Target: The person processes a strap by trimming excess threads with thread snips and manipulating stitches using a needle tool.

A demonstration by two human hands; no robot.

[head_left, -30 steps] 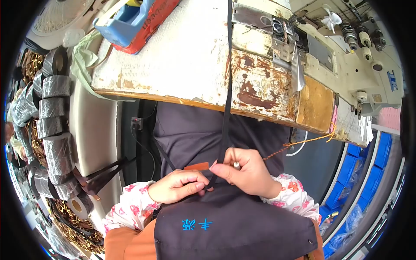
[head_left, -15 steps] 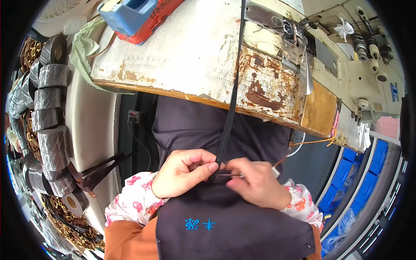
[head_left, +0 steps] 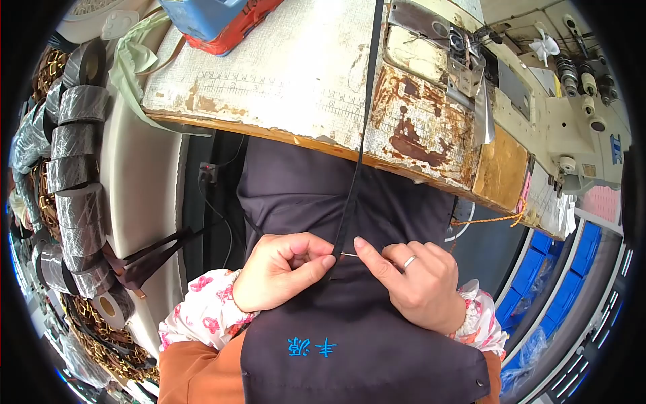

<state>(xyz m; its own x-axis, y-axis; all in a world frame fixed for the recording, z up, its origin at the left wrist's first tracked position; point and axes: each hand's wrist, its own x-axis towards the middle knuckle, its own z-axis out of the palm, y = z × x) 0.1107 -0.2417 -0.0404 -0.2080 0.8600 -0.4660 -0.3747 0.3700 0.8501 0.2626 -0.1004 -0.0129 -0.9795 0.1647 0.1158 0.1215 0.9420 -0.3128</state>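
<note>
A narrow black strap (head_left: 353, 195) runs down from the worktable to my left hand (head_left: 286, 269). My left thumb and fingers pinch it near its lower end, above my dark apron. On the strap's right side, a thin, pale metal rod (head_left: 348, 254) stretches from it toward my right hand (head_left: 414, 283). One digit of that hand points at the strap and touches the rod, while the other fingers curl inward. A ring is on one curled finger. The rod's far end is hidden behind my right hand, so its kind cannot be made out.
A worn worktable (head_left: 282, 101) lies ahead, with a sewing machine (head_left: 565, 135) on its right. A blue container (head_left: 202, 17) rests on a red package (head_left: 232, 34). Wrapped black rolls (head_left: 81, 175) line the left; blue bins (head_left: 538, 269) stand at the right.
My right hand has shifted slightly right and turned, stretching one digit toward the strap. My left hand keeps its pinch. The view has moved a little.
</note>
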